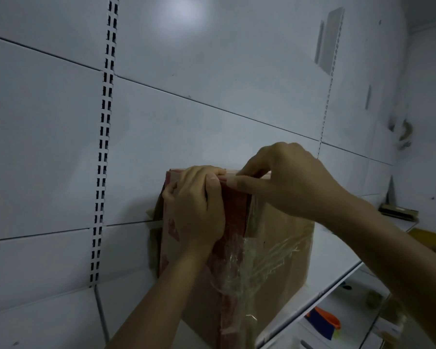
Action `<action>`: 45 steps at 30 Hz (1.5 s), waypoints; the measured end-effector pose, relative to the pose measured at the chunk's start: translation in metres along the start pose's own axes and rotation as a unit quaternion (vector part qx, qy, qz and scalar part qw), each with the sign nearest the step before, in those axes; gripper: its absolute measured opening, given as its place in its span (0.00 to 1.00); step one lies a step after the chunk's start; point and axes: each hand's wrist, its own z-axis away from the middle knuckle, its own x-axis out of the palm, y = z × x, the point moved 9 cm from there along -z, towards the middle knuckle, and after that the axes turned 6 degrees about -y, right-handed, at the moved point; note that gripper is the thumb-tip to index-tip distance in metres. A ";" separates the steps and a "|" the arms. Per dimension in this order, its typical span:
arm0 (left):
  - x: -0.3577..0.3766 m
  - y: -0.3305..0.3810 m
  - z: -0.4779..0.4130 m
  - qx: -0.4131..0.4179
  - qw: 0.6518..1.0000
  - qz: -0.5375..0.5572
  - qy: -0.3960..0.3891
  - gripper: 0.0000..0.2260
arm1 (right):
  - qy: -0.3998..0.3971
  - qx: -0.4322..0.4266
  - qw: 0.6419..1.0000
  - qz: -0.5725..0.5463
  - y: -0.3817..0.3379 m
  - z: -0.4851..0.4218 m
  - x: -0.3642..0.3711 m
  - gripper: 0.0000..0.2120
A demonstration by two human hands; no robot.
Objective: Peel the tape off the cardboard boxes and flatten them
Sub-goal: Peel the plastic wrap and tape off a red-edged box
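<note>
Brown cardboard box, red-printed, stands on the white shelf by the far wall. My left hand grips its top edge, fingers curled over; my right hand pinches the clear tape there, loose film hanging down the near corner.

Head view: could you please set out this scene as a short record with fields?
Object: cardboard box, upright, one face printed red
Support: white shelf
Backdrop: white wall panels with a slotted upright
Left hand: grips the box's top edge, palm on the red face
Right hand: pinches the same top edge; whether tape is between the fingers cannot be told
Clear tape: loose and crumpled, hanging down the box's front
Box state: not yet flattened
</note>
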 end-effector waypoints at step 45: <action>0.002 -0.003 0.000 -0.020 1.000 -0.018 0.005 0.12 | 0.212 -0.104 0.964 -0.119 0.022 0.054 -0.035 0.06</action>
